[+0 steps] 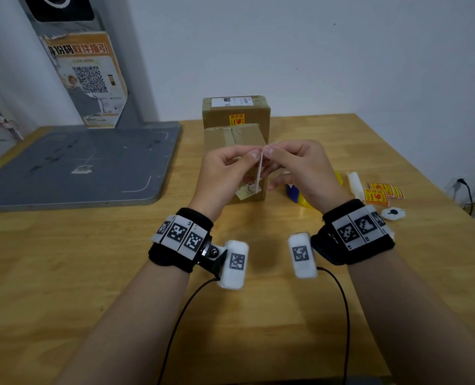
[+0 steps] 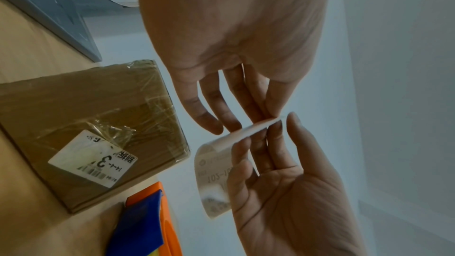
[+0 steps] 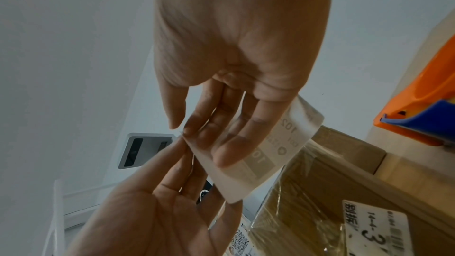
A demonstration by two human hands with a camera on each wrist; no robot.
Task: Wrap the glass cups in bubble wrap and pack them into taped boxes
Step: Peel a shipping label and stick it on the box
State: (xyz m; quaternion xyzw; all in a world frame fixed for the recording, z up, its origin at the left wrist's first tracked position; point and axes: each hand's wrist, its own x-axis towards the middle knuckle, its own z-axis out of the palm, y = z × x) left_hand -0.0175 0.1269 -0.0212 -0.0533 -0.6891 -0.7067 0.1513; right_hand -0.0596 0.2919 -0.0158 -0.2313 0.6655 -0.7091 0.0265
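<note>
Left hand [image 1: 225, 173] and right hand [image 1: 294, 168], centre frame: fingers pinch the top edge of a white label [image 1: 259, 173], long axis vertical, hanging before the taped box [image 1: 235, 151] on the desk [image 1: 92, 259].

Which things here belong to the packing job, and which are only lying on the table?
For the job:
- label, pinched at its top by left hand and right hand
- front box, taped
- back box, taped
- tape dispenser
- warning stickers

Just lying about:
- grey stand
- small white gadget
- black cable
</note>
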